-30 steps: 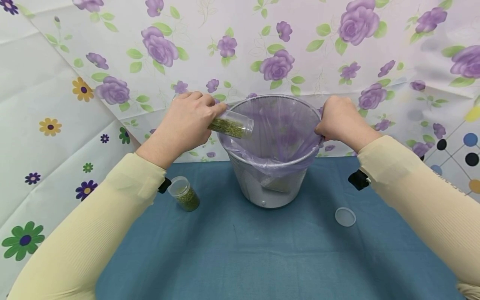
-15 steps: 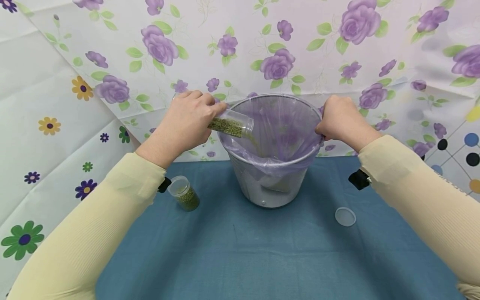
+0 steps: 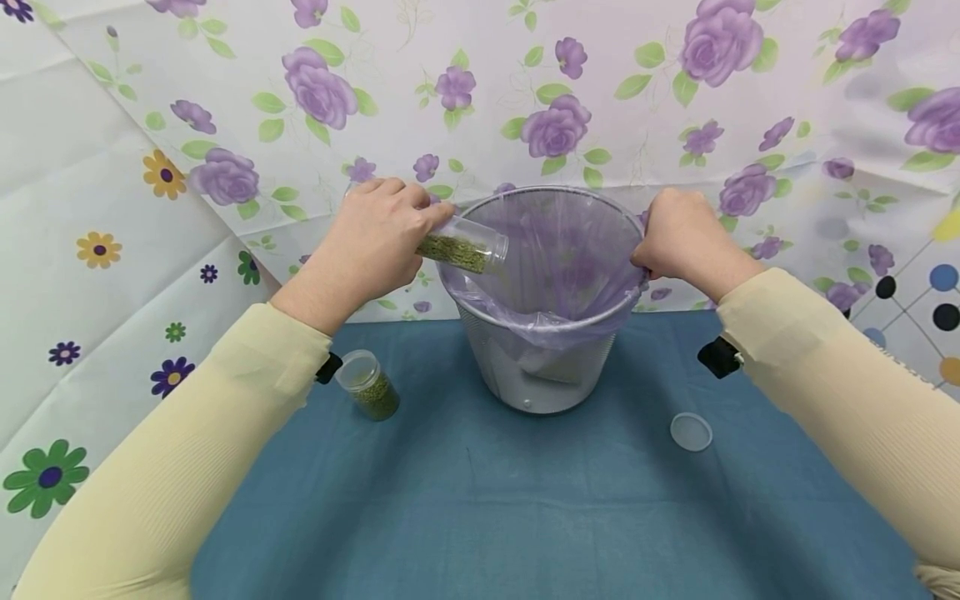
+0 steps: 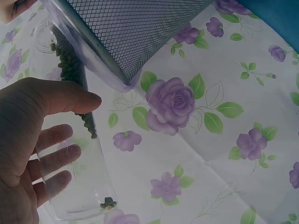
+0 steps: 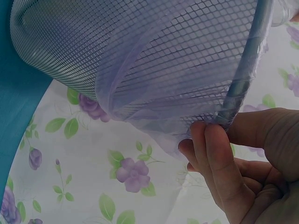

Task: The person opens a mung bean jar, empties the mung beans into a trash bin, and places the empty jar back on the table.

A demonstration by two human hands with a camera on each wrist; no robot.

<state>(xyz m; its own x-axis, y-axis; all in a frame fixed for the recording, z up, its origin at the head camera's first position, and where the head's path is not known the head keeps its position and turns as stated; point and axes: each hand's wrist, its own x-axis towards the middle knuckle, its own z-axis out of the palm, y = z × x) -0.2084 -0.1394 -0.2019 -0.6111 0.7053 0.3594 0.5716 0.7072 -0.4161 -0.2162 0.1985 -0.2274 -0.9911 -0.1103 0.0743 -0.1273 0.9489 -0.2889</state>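
My left hand (image 3: 378, 246) grips a clear plastic jar (image 4: 88, 172) partly filled with small green grains (image 4: 70, 65) that look like mung beans. In the head view the jar lies tilted, its uncapped mouth over the left rim of a silver mesh wastebasket (image 3: 536, 379). A thin purple bin liner (image 3: 577, 258) lines the basket and folds over its rim. At the basket's right side, my right hand (image 5: 243, 168) pinches the rim and liner between thumb and fingers. Few grains remain visible at the jar's base end in the left wrist view.
A second clear jar (image 3: 369, 387) of green grains stands uncapped on the blue tablecloth (image 3: 510, 500), left of the basket and near my left wrist. A round translucent lid (image 3: 691, 432) lies to the right. Floral sheets (image 3: 495, 92) hang close behind the basket.
Half a second ago a stream of green grains fell from the jar's mouth into the liner; no stream shows now. Both hands stay in nearly the same place.
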